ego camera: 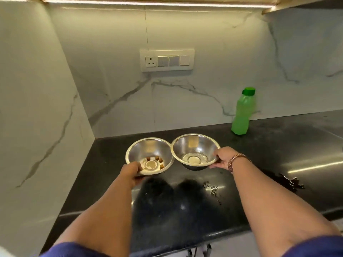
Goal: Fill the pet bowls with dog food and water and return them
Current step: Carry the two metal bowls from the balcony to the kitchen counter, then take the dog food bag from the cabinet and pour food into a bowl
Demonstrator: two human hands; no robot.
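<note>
- My left hand (132,170) grips the near rim of the left bowl (150,156), thumb over the edge; my curled fingers go under the bowl and are hidden.
- My right hand (223,158) closes on the right rim of the right bowl (195,150), thumb on top; the fingers below are mostly out of sight.
- Both steel bowls sit mouth-up, side by side, rims touching or nearly so; I cannot tell which.
- They appear to be just above the dark counter (259,145), with dark shadows beneath them, but I cannot be sure they are off it.
- The left bowl holds a few brown kibble pieces (160,160) near its base. The right bowl has no kibble; whether any water lies in it is hard to make out.
- A green bottle (242,112) with a green cap stands upright at the back right, against the marble wall, well apart from the bowls, its long axis vertical.
- Small crumbs (211,188) lie on the counter near my right forearm; a wet-looking dark patch (289,179) spreads further right.
- A watch (234,161) circles my right wrist.
- A switch panel (167,60) is on the wall above the bowls.
- My blue sleeves are cut off at the bottom edge.
</note>
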